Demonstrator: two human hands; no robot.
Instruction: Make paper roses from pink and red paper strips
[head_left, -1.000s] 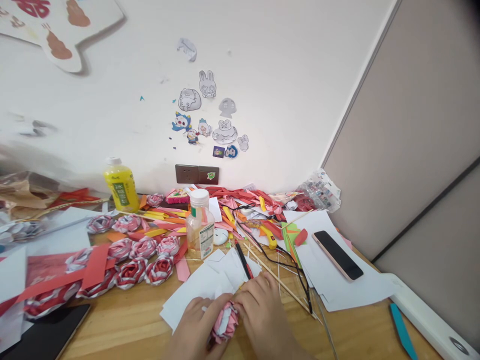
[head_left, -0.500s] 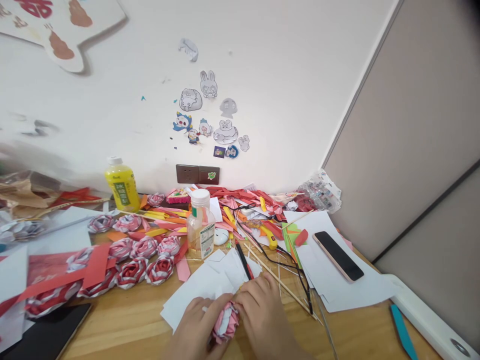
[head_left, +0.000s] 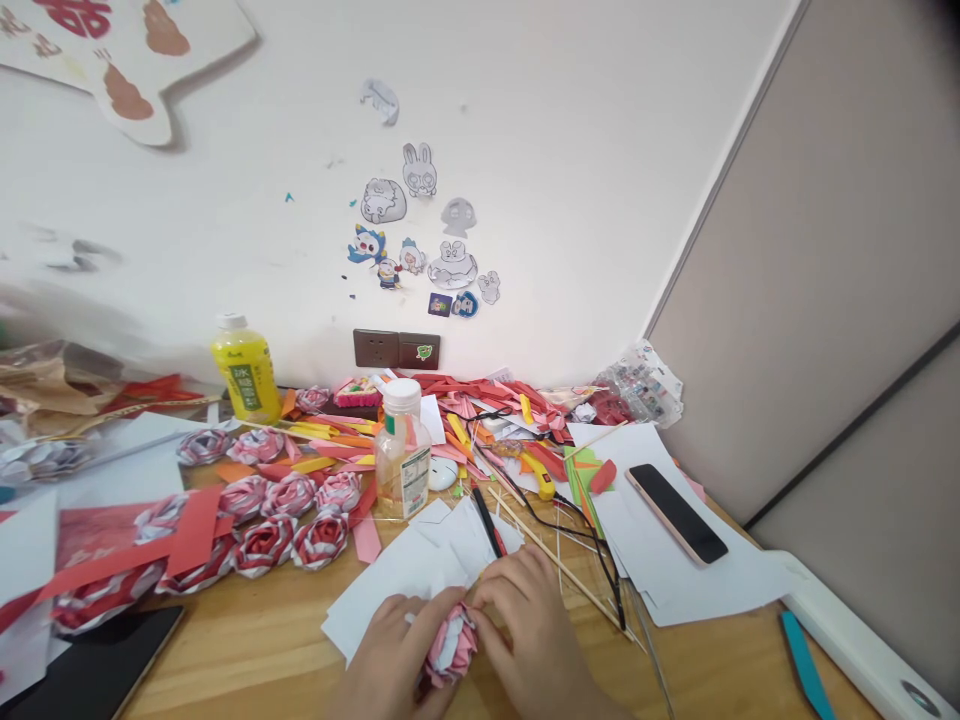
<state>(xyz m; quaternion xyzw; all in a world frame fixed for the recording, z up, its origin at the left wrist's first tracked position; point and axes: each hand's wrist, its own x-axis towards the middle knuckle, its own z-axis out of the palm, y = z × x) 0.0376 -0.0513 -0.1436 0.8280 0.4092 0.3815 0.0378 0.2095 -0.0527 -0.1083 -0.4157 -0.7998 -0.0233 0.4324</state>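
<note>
Between my two hands sits a pink and white paper rose (head_left: 451, 648), held low over the table's near edge. My left hand (head_left: 401, 645) wraps round its left side, thumb across the top. On the other side, my right hand (head_left: 521, 620) has bent fingers, with thumb and forefinger closed on the rose's right edge. The rose's underside is hidden. White paper sheets (head_left: 409, 570) lie just beyond my hands, with a dark pen (head_left: 487, 520) on them.
Several finished paper roses (head_left: 262, 545) stand at left, near a yellow drink bottle (head_left: 246, 370). A clear bottle (head_left: 403, 455) stands mid-table before heaped paper strips (head_left: 510, 395). At right are a yellow-handled tool (head_left: 538, 475) with a black cord, thin sticks (head_left: 574, 575) and a phone (head_left: 677, 512).
Little differs. My right thumb and fingers have shifted slightly at the rose's edge; my left hand keeps its hold. The view has moved a touch.
</note>
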